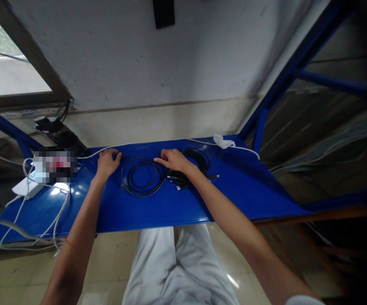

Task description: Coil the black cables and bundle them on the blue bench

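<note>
A loosely coiled black cable [127, 186] lies on the blue table [177, 209] between my hands. To its left, my left hand [109, 162] rests near the table's back, fingers curled with thumb and index close together; a small dark piece shows by the fingertips, too small to make out. My right hand [173, 160] is over the right side of that coil, thumb and index apart, and nothing can be seen between them. Behind and beneath the right wrist lies a thicker bundle of black cables [205, 159], with several connector ends [181, 186] pointing toward the front.
On the left are a white power strip [27, 186], tangled white cords [63, 207], a blurred-out item [56, 164] and a dark bottle [64, 134]. A white cord with a crumpled white wrap [224, 142] runs along the back. Blue frame bars [259, 127] rise at the right.
</note>
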Motion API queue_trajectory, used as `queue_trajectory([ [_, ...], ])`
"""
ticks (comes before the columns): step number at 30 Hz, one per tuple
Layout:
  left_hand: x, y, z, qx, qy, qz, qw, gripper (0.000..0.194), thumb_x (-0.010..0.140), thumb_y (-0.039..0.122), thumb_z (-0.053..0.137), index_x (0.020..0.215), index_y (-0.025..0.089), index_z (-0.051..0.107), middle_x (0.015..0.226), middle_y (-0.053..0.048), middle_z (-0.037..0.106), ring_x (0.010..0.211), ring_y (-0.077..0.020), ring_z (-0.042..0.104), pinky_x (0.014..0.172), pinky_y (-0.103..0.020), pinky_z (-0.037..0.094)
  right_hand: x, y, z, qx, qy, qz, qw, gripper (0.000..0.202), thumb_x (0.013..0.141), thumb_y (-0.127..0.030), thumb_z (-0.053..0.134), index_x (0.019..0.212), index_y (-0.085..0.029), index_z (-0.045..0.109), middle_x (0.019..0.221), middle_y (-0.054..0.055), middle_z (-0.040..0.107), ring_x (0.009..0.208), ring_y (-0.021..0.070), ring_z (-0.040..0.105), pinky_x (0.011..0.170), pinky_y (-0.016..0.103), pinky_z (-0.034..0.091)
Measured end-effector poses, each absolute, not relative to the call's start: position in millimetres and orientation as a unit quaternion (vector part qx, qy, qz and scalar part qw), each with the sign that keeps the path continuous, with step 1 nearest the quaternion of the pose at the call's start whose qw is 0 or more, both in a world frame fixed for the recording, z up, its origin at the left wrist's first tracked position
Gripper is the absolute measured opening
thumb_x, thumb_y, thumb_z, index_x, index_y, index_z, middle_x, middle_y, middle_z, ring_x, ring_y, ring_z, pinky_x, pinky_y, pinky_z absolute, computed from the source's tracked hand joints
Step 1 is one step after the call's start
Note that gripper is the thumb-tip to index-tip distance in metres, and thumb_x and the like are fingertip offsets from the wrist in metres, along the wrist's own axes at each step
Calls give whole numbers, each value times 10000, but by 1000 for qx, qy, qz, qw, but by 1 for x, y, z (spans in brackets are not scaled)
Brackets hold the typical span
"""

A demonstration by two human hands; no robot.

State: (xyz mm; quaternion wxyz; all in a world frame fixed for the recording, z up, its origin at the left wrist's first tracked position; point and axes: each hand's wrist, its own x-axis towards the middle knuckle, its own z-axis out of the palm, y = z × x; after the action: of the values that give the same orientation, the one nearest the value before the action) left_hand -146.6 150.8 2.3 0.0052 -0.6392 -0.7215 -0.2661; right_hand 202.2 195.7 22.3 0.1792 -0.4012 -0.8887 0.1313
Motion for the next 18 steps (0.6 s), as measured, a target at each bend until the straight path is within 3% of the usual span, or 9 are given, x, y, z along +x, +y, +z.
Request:
queue_trajectory([
  [5,-145,152,-10,-621,-709,-332,-27,358,1004,464,577,1122,160,723,1114,-155,754,1007,-274,692,985,-425,544,211,203,15,-374,-897,159,175,321,1073,-444,684,945,-150,709,866,45,750,709,137,617,671,263,337],
  [8,-150,146,-15,-633,-686,-356,-39,382,976,510,636,1112,169,740,1117,-141,751,962,-262,700,946,-404,557,226,208,14,-358,-902,179,161,311,1067,-441,690,956,-151,719,844,38,750,718,137,618,671,256,336],
  [13,-150,142,-14,-650,-667,-361,-32,393,925,536,722,1124,200,767,1162,-130,732,952,-262,695,950,-418,559,247,223,24,-377,-907,160,101,412,1070,-514,658,874,-161,741,784,35,740,664,140,572,673,275,314],
  [18,-141,142,-13,-683,-643,-346,-16,275,936,437,721,1088,216,784,1153,-119,731,1066,-285,683,1085,-477,498,252,230,29,-418,-902,69,83,559,1123,-543,531,749,-178,731,745,77,731,685,186,597,692,323,286],
])
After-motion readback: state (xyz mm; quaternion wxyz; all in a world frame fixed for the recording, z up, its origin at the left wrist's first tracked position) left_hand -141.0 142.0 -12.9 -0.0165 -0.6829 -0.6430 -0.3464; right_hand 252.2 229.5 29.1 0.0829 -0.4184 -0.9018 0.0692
